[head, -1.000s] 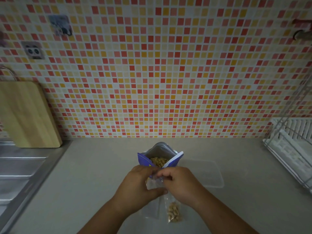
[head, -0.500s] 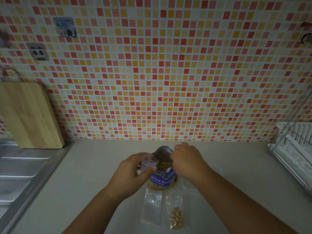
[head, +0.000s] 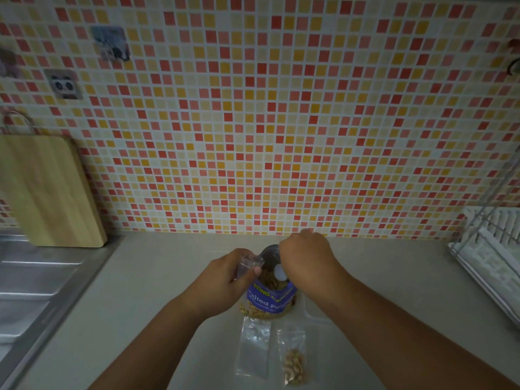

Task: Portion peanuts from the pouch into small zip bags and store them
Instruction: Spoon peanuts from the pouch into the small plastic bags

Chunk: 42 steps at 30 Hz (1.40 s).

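The left hand (head: 225, 280) pinched a clear zip bag (head: 247, 266) beside the open pouch (head: 270, 301). The right hand (head: 306, 260), curled over its mouth, apparently gripped a white object (head: 280, 273).

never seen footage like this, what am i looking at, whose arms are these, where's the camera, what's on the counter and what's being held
No machine here: these are a person's bare arms, filmed by one wide camera worn on their head, looking down at a kitchen counter. The left hand pinches a small clear bag. The right hand is over the open mouth of a blue peanut pouch standing on the counter; what its grip holds, if anything, is hidden. Nearer the person lie an empty zip bag and a filled zip bag with peanuts. A cutting board leans on the tiled wall by the sink; a dish rack stands at right.
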Each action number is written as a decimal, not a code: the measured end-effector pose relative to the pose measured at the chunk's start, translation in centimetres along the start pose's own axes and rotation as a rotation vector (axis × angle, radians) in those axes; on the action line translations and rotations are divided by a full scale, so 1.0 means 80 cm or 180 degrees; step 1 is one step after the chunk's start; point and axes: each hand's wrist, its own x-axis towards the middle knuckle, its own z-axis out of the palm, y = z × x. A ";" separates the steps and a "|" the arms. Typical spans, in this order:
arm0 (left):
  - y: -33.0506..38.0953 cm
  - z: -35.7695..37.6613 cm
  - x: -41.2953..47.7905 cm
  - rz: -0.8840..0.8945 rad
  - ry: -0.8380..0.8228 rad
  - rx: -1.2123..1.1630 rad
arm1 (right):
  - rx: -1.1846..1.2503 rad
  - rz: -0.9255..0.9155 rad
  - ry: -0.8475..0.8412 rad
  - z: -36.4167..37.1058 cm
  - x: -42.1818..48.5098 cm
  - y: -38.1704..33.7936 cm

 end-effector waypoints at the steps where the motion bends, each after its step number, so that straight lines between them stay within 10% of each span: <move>1: 0.000 0.000 0.000 -0.0021 0.0017 -0.0050 | -0.0022 0.0015 -0.0199 0.005 0.003 -0.006; 9: 0.001 -0.001 0.003 -0.0035 -0.0001 -0.0259 | 0.0913 0.0639 -0.0874 0.029 0.032 -0.024; 30: 0.003 -0.020 0.004 -0.0357 0.0336 -0.1025 | 0.2922 0.1293 -0.0056 0.062 -0.002 0.041; 42: 0.012 -0.012 0.017 0.0282 0.0141 0.1266 | 0.3556 0.1314 0.0324 0.034 -0.024 0.091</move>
